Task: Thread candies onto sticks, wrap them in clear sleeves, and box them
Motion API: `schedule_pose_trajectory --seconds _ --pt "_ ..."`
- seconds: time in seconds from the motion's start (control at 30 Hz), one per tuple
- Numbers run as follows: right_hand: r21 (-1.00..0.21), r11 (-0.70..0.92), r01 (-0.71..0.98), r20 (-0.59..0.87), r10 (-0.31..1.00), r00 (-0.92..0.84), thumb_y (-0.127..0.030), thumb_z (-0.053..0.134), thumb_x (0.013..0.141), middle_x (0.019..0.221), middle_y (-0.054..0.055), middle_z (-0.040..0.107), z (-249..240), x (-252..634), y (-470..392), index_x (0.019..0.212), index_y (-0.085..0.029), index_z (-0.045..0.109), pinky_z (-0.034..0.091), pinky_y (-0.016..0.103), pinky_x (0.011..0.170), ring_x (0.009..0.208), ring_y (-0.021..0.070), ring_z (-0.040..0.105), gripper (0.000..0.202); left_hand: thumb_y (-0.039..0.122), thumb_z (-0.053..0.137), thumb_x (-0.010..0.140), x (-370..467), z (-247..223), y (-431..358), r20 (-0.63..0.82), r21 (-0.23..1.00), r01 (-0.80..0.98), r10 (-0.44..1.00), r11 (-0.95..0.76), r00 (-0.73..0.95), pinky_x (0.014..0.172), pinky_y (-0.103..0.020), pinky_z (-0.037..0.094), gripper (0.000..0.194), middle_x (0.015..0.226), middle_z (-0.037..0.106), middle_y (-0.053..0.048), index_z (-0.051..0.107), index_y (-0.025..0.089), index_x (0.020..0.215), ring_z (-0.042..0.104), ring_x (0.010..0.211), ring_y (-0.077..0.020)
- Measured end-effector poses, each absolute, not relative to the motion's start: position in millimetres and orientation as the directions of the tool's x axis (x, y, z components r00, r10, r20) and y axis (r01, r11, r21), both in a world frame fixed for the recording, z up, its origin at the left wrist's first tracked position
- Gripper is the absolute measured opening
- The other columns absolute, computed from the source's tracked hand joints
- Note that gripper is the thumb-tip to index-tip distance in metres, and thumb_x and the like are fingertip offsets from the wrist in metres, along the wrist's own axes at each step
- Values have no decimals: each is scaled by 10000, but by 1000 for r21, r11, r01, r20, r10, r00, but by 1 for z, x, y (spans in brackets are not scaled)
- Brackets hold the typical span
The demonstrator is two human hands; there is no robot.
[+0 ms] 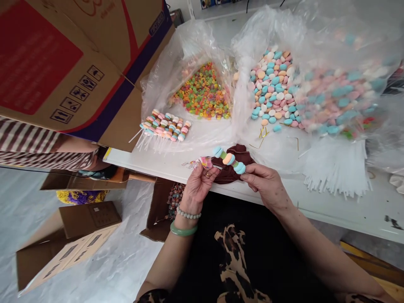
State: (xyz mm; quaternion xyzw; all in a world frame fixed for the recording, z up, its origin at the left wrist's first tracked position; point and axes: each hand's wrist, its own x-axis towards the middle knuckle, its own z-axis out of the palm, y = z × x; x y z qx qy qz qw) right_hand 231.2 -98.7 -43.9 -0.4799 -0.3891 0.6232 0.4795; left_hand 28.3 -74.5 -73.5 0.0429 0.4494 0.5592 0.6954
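My right hand pinches the lower right end of a candy skewer, threaded with blue and peach marshmallow-like sweets and green pieces between them. My left hand is closed on a small pink and yellow printed plastic wrapper, close to the skewer's other end. Whether the left fingers also hold the skewer's stick is hidden. Below and behind the skewer, a dark brown cloth lies crumpled at the edge of the white table.
Finished skewers lie at the left. Behind are clear bags of ring gummies, pastel sweets and more sweets. White sticks lie at the right. A large carton stands left; an open box sits below the table edge.
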Motion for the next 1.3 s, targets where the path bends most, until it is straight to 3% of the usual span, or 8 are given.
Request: schedule_pose_trajectory --seconds 0.13,0.37,0.63,0.93,1.03,1.13,1.23,1.3 --pt "-969 -208 -129 -194 974 -113 -299 709 751 537 -47 431 -41 225 -101 703 -215 667 258 257 461 492 94 347 106 342 703 835 27 -72 -75 -551 558 -753 834 349 -21 966 -410 537 137 761 737 -14 696 205 841 715 769 -167" --pt "-990 43 138 31 996 -88 -260 641 818 735 5 619 -49 223 -103 728 -225 656 446 295 688 719 164 566 98 364 660 868 30 -67 -77 -561 532 -758 827 377 17 976 -425 530 188 781 751 -45 698 180 874 724 865 -201" --pt "-748 366 554 315 930 -189 -196 444 955 844 67 637 -62 228 -111 877 -228 679 468 265 707 796 163 611 251 342 705 832 23 -69 -76 -497 609 -713 868 347 -2 931 -426 546 166 798 758 -51 684 179 851 728 797 -197" --pt "-585 482 652 353 875 -331 -91 411 921 888 65 679 -63 236 -107 900 -219 694 444 241 666 777 145 622 311 256 838 669 3 -65 -74 -379 728 -630 924 270 -42 743 -298 569 202 782 733 -28 686 147 746 690 737 -152" --pt "-628 444 639 312 896 -316 -116 433 917 846 60 671 -64 236 -105 870 -222 697 438 238 646 737 141 610 288 256 848 657 0 -66 -74 -370 744 -608 928 276 -33 702 -274 558 217 766 722 -27 692 143 759 677 709 -141" --pt "-805 335 490 205 932 -300 -203 508 904 800 48 664 -66 231 -103 839 -232 701 455 257 672 736 155 608 206 293 844 670 3 -67 -76 -361 749 -600 932 282 -12 732 -290 553 241 789 722 -35 702 140 792 677 738 -150" --pt "-962 35 271 -41 963 -267 -281 606 828 682 7 634 -67 224 -101 741 -228 685 422 260 563 609 142 555 128 303 857 648 10 -70 -79 -356 753 -590 934 292 8 767 -306 544 256 782 717 -29 702 140 772 672 747 -152" --pt "-961 -253 114 -276 915 -295 -317 655 756 596 -17 597 -66 219 -101 685 -210 665 310 237 437 464 98 432 129 297 868 627 13 -73 -80 -358 760 -574 933 304 21 766 -301 536 265 774 716 -30 708 140 768 667 738 -152"
